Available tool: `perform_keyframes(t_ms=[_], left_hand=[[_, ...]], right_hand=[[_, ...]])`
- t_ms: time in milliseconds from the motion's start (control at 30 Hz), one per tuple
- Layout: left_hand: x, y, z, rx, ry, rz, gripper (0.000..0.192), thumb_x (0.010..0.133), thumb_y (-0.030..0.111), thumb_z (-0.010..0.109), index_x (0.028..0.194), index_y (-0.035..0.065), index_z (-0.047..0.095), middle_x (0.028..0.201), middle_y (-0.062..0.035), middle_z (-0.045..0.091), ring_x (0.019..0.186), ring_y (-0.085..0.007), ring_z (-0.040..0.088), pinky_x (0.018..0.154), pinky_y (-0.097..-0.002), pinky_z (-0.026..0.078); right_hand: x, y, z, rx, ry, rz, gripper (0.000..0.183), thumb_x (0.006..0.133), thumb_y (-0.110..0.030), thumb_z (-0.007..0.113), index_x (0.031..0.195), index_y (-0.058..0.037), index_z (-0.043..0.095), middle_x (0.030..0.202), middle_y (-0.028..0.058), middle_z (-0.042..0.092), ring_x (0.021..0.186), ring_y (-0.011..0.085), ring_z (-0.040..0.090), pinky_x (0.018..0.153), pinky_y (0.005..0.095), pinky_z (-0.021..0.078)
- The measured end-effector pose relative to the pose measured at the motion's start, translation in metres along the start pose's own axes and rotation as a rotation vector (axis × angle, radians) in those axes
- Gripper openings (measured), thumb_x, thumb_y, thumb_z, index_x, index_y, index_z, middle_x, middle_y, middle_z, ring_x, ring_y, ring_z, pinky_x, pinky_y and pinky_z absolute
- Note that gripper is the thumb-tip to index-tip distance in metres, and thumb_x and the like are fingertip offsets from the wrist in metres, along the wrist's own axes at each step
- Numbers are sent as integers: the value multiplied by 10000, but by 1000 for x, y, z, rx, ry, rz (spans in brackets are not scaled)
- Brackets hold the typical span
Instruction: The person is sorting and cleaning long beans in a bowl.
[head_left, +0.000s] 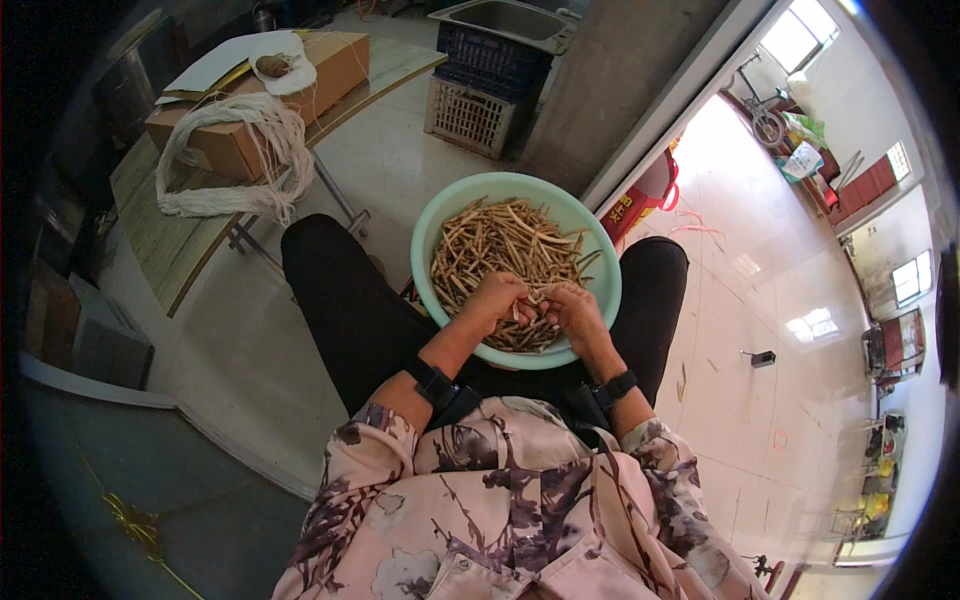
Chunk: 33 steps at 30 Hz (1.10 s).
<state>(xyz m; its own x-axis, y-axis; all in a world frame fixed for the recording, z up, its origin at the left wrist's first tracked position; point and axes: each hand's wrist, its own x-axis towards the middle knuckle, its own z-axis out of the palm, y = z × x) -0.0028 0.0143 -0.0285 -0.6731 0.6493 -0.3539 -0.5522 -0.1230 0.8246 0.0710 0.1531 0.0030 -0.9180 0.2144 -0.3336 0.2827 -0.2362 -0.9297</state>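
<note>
A pale green plastic basin (424, 247) sits between the thighs, filled with many thin, brownish dried pods or stalks (502, 232). Over its near half, my left hand (499, 300) and my right hand (571, 306) are close together, fingertips pinching a small piece of the same brown stuff between them. A pale bit shows at the left fingers. The piece is too small to tell exactly what it is. Black bands circle both forearms.
At the left, a folding table (161, 262) holds a cardboard box (330, 75) and a hank of white string (292, 169). Ahead, a metal sink (502, 22) rests on stacked plastic crates (469, 116). A red bag (637, 199) stands beyond the basin, near a door frame. A small black device (763, 359) lies on the right floor.
</note>
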Motion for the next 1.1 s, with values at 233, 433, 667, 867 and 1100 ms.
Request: perform_keyframes(t_ms=[233, 433, 667, 867, 1100], left_hand=[[-7, 6, 5, -21, -45, -10, 98, 790, 74, 491, 803, -20, 513, 633, -102, 543, 503, -180, 549, 429, -283, 454], [-6, 6, 3, -40, -80, 13, 90, 777, 47, 487, 752, -34, 515, 602, -107, 548, 454, -152, 529, 382, -260, 436], [-7, 8, 4, -5, -65, 45, 86, 777, 63, 505, 748, -18, 506, 588, -85, 524, 453, -143, 525, 378, -251, 432], [-9, 11, 3, 46, -45, 70, 70, 769, 59, 524, 766, -10, 517, 603, -75, 533, 452, -124, 521, 383, -242, 434], [-7, 8, 1, 51, -34, 29, 85, 778, 62, 521, 763, -21, 532, 603, -72, 540, 458, -113, 514, 392, -240, 439]], right_hand=[[2, 1, -5, 98, -110, 23, 135, 802, -134, 485, 864, -24, 533, 724, 38, 560, 570, 97, 518, 466, 185, 397], [-4, -7, 0, 93, -90, 61, 127, 809, -128, 487, 898, -42, 515, 767, 24, 553, 582, 85, 519, 423, 176, 365], [-1, -3, -5, 62, -85, 42, 130, 807, -118, 492, 915, -48, 512, 725, 13, 546, 590, 86, 527, 418, 177, 356], [1, 0, -3, 24, -122, 78, 147, 811, -119, 496, 932, -40, 526, 696, 9, 546, 594, 80, 520, 478, 193, 390], [-6, -6, 4, -74, -162, 33, 173, 819, -182, 525, 896, -28, 545, 717, 5, 556, 610, 61, 509, 499, 180, 388]])
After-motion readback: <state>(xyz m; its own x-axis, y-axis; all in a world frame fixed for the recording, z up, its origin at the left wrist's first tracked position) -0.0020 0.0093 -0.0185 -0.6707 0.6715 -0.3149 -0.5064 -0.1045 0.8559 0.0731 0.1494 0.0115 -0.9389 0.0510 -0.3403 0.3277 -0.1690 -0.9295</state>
